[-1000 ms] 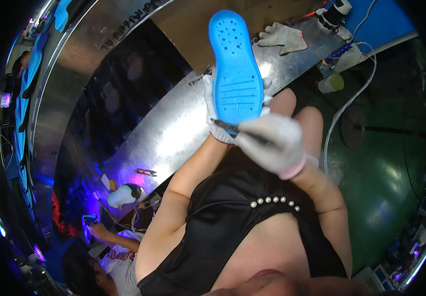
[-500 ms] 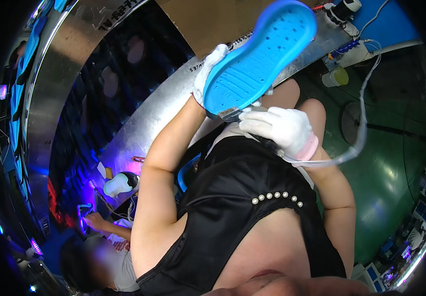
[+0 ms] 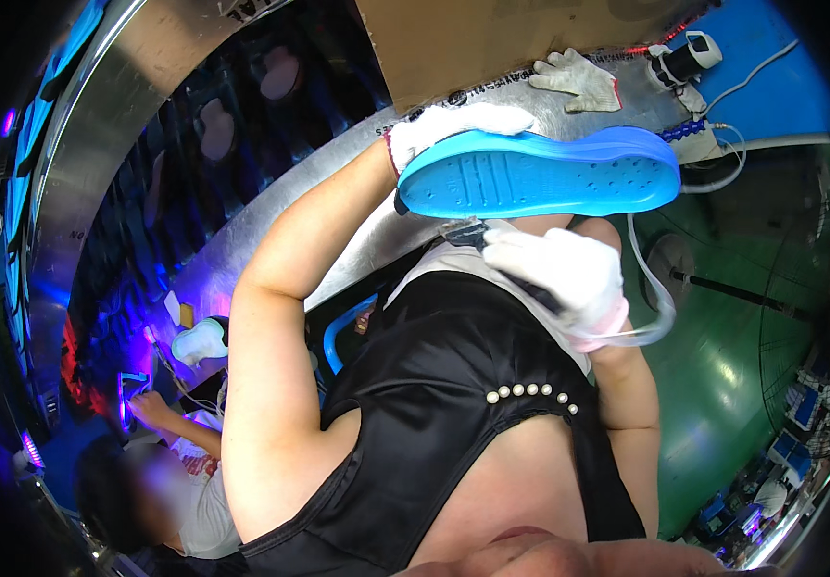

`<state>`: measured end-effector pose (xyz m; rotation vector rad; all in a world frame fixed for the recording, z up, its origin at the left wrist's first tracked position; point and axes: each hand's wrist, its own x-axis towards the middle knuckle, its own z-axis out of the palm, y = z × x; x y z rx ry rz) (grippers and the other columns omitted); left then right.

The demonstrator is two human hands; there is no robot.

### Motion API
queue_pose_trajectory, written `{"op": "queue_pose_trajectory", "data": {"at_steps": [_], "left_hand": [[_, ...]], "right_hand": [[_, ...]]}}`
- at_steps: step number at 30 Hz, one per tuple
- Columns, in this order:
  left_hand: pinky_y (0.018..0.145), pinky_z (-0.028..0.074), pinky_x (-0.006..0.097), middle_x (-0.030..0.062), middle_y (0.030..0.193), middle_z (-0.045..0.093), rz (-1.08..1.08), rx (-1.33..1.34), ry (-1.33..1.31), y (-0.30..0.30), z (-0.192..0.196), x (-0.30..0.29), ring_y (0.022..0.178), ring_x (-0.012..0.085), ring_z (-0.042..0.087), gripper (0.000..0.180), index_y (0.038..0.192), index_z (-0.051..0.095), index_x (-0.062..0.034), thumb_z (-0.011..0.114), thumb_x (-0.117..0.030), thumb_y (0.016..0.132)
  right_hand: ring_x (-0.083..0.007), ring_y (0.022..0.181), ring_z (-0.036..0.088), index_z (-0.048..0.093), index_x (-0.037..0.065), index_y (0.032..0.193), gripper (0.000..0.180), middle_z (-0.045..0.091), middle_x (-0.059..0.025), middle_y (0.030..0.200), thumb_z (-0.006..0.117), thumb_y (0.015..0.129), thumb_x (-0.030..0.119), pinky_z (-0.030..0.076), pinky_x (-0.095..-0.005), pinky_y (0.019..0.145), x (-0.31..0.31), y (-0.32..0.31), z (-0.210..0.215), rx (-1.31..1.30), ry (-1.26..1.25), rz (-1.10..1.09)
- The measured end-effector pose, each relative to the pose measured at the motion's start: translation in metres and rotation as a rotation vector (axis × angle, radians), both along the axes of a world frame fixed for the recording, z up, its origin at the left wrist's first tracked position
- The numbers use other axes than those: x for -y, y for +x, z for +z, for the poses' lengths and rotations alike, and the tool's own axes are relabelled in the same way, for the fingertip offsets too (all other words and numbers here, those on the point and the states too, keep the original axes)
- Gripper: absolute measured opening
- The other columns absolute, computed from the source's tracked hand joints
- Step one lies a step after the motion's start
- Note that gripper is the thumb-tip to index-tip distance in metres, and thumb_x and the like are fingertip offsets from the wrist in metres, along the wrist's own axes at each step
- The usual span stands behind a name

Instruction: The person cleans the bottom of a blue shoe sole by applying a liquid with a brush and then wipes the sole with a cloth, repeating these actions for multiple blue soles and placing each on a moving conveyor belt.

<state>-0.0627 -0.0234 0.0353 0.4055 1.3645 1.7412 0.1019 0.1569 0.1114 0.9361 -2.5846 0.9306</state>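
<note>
While left hand [image 3: 458,125] grips, blue sole [image 3: 540,178] tops right hand [image 3: 559,269].

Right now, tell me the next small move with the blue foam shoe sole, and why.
Probably slide the tool tip along the edge of the blue foam shoe sole: the white-gloved left hand holds its heel end, and the white-gloved right hand has the hose-fed tool right beneath it.

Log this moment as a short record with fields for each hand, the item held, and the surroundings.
left hand: white glove, grips the blue shoe sole at its heel end
right hand: white glove, holds a thin tool at the sole's lower edge
sole: lying sideways, tread facing the camera
bench: shiny metal, spare glove lying on it
nearby: another person's hand lower left
</note>
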Motion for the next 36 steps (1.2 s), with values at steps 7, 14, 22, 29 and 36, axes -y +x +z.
{"op": "queue_pose_trajectory", "data": {"at_steps": [7,14,22,29,36], "left_hand": [[0.109,0.034,0.038,0.0106,0.141,0.045,-0.162,-0.846,0.303,-0.02,-0.014,0.011,0.13,0.0264,0.043,0.045,0.136,0.049,-0.0161,0.051,-0.029,0.093],[0.111,0.032,0.04,0.0109,0.145,0.04,-0.156,-0.907,0.151,-0.025,0.003,0.027,0.134,0.0291,0.039,0.048,0.139,0.046,-0.0189,0.052,-0.031,0.093],[0.096,0.047,0.039,0.0178,0.134,0.049,-0.024,-1.0,0.102,-0.023,0.018,0.034,0.12,0.0308,0.052,0.068,0.136,0.048,-0.0086,0.068,-0.044,0.082],[0.078,0.055,0.045,0.0258,0.115,0.06,0.1,0.38,0.2,0.011,0.047,0.008,0.094,0.0374,0.065,0.081,0.134,0.047,-0.0007,0.047,-0.066,0.086],[0.093,0.047,0.049,0.0218,0.125,0.055,0.122,0.795,0.913,0.045,0.014,-0.025,0.107,0.0354,0.058,0.083,0.138,0.041,-0.0034,0.042,-0.069,0.087]], "right_hand": [[-0.0182,0.062,0.06,0.07,0.012,0.105,0.038,0.07,-0.0059,0.1,0.063,0.067,0.006,0.05,-0.0294,0.057,-0.007,0.004,0.004,-0.101,0.17,-0.032],[-0.0202,0.058,0.058,0.071,0.007,0.095,0.023,0.071,-0.0113,0.098,0.071,0.072,0.005,0.048,-0.0282,0.056,-0.013,0.001,0.016,-0.112,0.196,-0.052],[-0.0188,0.054,0.055,0.072,0.009,0.092,0.022,0.071,-0.0099,0.099,0.07,0.07,0.007,0.046,-0.0263,0.052,-0.023,-0.003,0.024,-0.191,0.151,-0.072],[-0.0186,0.062,0.061,0.072,0.006,0.09,0.022,0.07,-0.0083,0.083,0.074,0.068,0.002,0.049,-0.0275,0.058,-0.027,-0.009,0.031,0.05,-0.197,-0.064],[-0.0265,0.068,0.063,0.068,0.002,0.094,0.03,0.068,-0.0143,0.087,0.077,0.066,-0.005,0.05,-0.032,0.063,0.008,-0.034,0.003,-0.52,-0.154,-0.285]]}}
